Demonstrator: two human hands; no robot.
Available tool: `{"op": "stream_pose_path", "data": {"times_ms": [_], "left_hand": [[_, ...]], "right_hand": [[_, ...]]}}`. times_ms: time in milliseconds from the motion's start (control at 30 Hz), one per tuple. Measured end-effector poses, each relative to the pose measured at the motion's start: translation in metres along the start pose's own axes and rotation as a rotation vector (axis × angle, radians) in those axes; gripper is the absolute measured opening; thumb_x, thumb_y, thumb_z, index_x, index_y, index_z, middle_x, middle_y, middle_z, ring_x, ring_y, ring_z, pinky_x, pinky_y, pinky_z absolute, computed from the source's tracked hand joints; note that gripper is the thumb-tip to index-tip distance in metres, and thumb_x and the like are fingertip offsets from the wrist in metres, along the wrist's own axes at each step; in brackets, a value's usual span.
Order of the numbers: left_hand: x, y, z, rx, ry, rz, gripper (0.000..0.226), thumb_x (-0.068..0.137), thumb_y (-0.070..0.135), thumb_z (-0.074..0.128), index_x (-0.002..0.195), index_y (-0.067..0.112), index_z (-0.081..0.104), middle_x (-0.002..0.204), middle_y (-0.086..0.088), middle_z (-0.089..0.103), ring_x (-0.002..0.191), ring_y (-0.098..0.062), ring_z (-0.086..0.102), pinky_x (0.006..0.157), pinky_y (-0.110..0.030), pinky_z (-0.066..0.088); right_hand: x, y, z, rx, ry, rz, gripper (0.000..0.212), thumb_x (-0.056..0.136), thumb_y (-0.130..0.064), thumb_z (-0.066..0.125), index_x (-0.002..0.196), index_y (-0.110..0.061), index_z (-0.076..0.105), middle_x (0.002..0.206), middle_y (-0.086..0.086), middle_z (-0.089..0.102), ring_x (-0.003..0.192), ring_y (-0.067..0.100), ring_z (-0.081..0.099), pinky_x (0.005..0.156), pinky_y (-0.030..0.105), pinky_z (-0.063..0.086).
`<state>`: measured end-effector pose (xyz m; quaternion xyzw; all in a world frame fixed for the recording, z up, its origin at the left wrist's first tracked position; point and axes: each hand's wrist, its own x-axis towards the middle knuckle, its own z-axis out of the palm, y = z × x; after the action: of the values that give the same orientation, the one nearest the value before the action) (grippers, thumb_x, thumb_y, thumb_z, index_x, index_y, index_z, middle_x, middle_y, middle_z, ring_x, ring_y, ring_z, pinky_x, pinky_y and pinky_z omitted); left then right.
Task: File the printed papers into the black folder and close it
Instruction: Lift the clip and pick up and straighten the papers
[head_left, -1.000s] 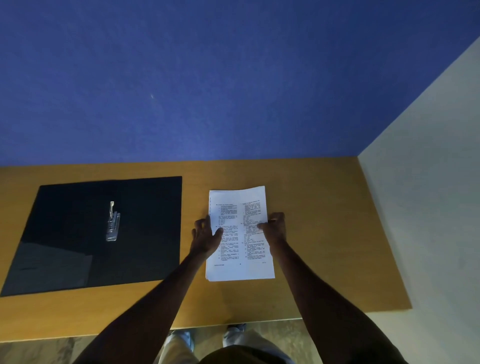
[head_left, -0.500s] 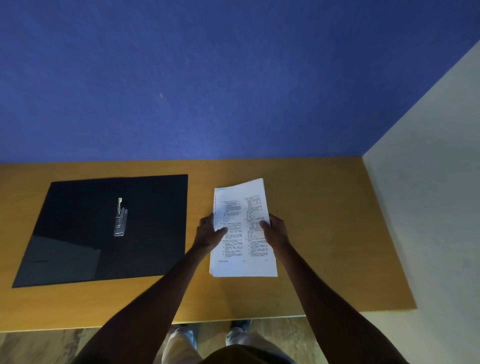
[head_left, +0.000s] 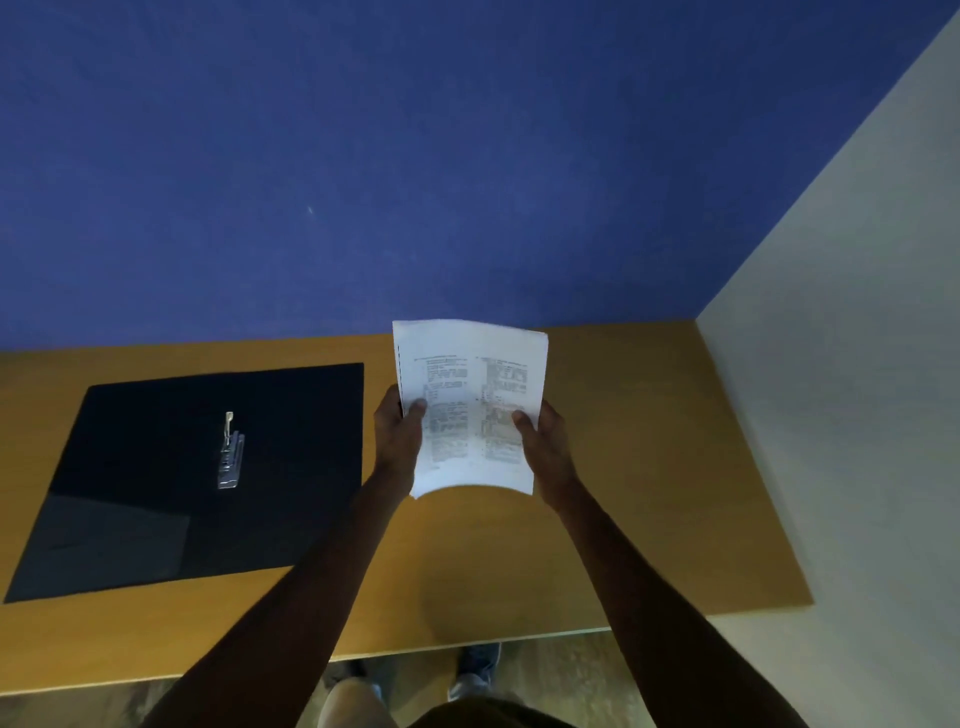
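Observation:
A stack of white printed papers (head_left: 470, 405) is held up off the wooden table (head_left: 623, 467), bowed slightly along its near edge. My left hand (head_left: 397, 436) grips its left edge with the thumb on top. My right hand (head_left: 545, 447) grips its right edge the same way. The black folder (head_left: 156, 493) lies open and flat on the left half of the table, apart from the papers. Its metal clip mechanism (head_left: 230, 451) sits along the middle, with the lever standing up.
A blue wall (head_left: 363, 156) runs along the table's far edge. A pale wall (head_left: 857, 364) borders the table on the right. Below the near edge the floor and my shoes (head_left: 475, 670) show.
Both hands have lifted the papers from the table and raised them toward the far edge. The folder has not moved; the camera shifted slightly.

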<state>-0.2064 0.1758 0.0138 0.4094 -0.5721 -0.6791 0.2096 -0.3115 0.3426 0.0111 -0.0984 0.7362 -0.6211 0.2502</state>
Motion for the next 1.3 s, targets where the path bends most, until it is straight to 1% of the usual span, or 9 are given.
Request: {"op": "stream_pose_path", "data": {"times_ms": [133, 200, 300, 400, 500, 633, 933, 1133, 1300], "left_hand": [[-0.01, 0.013, 0.009, -0.038, -0.023, 0.163, 0.047, 0.111, 0.006, 0.052, 0.137, 0.045, 0.059, 0.134, 0.014, 0.072, 0.12, -0.005, 0.073, 0.086, -0.025, 0.067], [-0.014, 0.012, 0.008, -0.026, -0.027, 0.196, 0.056, 0.111, 0.01, 0.055, 0.139, 0.058, 0.054, 0.14, 0.02, 0.069, 0.129, -0.002, 0.069, 0.091, -0.023, 0.065], [-0.019, -0.01, 0.004, 0.011, -0.027, 0.224, 0.059, 0.11, 0.003, 0.054, 0.161, 0.031, 0.043, 0.153, 0.003, 0.062, 0.144, -0.022, 0.061, 0.113, -0.047, 0.058], [-0.023, -0.035, 0.001, 0.078, -0.036, 0.172, 0.048, 0.11, -0.002, 0.051, 0.154, 0.018, 0.046, 0.151, -0.007, 0.061, 0.142, -0.031, 0.06, 0.115, -0.062, 0.052], [-0.026, -0.04, 0.001, 0.148, -0.05, 0.17, 0.052, 0.112, 0.004, 0.051, 0.156, 0.031, 0.04, 0.151, -0.002, 0.062, 0.139, -0.025, 0.062, 0.112, -0.047, 0.057], [-0.02, -0.042, -0.002, 0.222, -0.003, 0.176, 0.038, 0.112, 0.011, 0.054, 0.149, 0.015, 0.047, 0.139, 0.003, 0.066, 0.126, -0.019, 0.067, 0.095, -0.034, 0.061], [-0.004, -0.032, -0.013, 0.241, 0.073, 0.028, 0.019, 0.106, 0.011, 0.066, 0.121, -0.001, 0.064, 0.12, -0.013, 0.074, 0.117, -0.038, 0.07, 0.094, -0.052, 0.059], [0.001, -0.022, -0.013, 0.25, 0.123, -0.021, 0.104, 0.092, 0.004, 0.079, 0.17, 0.012, 0.011, 0.176, -0.007, 0.018, 0.165, -0.029, 0.021, 0.134, -0.053, 0.029], [0.009, -0.01, -0.032, 0.528, 0.171, 0.545, 0.117, 0.087, 0.01, 0.084, 0.172, 0.004, 0.004, 0.181, -0.007, 0.009, 0.168, -0.008, 0.01, 0.134, -0.046, 0.024]], "right_hand": [[0.003, -0.015, 0.001, 0.092, 0.027, -0.066, 0.038, 0.11, -0.008, 0.056, 0.148, -0.006, 0.059, 0.139, 0.011, 0.073, 0.129, 0.033, 0.07, 0.108, 0.053, 0.059], [0.001, -0.018, -0.002, 0.127, 0.022, -0.109, 0.038, 0.11, -0.012, 0.058, 0.148, -0.009, 0.059, 0.139, 0.006, 0.073, 0.128, 0.03, 0.071, 0.103, 0.045, 0.063], [-0.004, -0.007, -0.006, 0.108, 0.031, -0.112, 0.036, 0.11, -0.01, 0.059, 0.146, -0.009, 0.061, 0.137, 0.006, 0.074, 0.126, 0.028, 0.073, 0.099, 0.041, 0.064], [-0.009, 0.013, -0.006, 0.074, 0.06, -0.021, 0.037, 0.107, 0.0, 0.058, 0.144, 0.0, 0.061, 0.136, 0.015, 0.073, 0.127, 0.037, 0.071, 0.106, 0.058, 0.059], [-0.009, 0.028, -0.005, 0.012, 0.063, 0.064, 0.039, 0.105, 0.005, 0.057, 0.144, 0.003, 0.06, 0.137, 0.019, 0.072, 0.129, 0.039, 0.068, 0.112, 0.063, 0.053], [-0.006, 0.03, -0.006, -0.056, 0.042, 0.07, 0.036, 0.106, 0.003, 0.058, 0.142, 0.004, 0.062, 0.136, 0.019, 0.072, 0.127, 0.038, 0.069, 0.111, 0.059, 0.055], [0.006, 0.013, -0.022, -0.219, -0.028, -0.049, 0.028, 0.107, -0.004, 0.059, 0.13, 0.002, 0.074, 0.125, 0.012, 0.079, 0.116, 0.03, 0.077, 0.098, 0.045, 0.063], [0.034, -0.029, -0.043, -0.822, -0.179, -0.25, 0.026, 0.108, -0.022, 0.058, 0.121, -0.013, 0.079, 0.11, 0.009, 0.081, 0.096, 0.031, 0.077, 0.078, 0.04, 0.06], [0.042, -0.068, -0.044, -1.321, -0.216, -0.428, 0.033, 0.099, -0.023, 0.061, 0.125, -0.037, 0.075, 0.118, -0.005, 0.08, 0.105, 0.027, 0.076, 0.079, 0.032, 0.053]]}}
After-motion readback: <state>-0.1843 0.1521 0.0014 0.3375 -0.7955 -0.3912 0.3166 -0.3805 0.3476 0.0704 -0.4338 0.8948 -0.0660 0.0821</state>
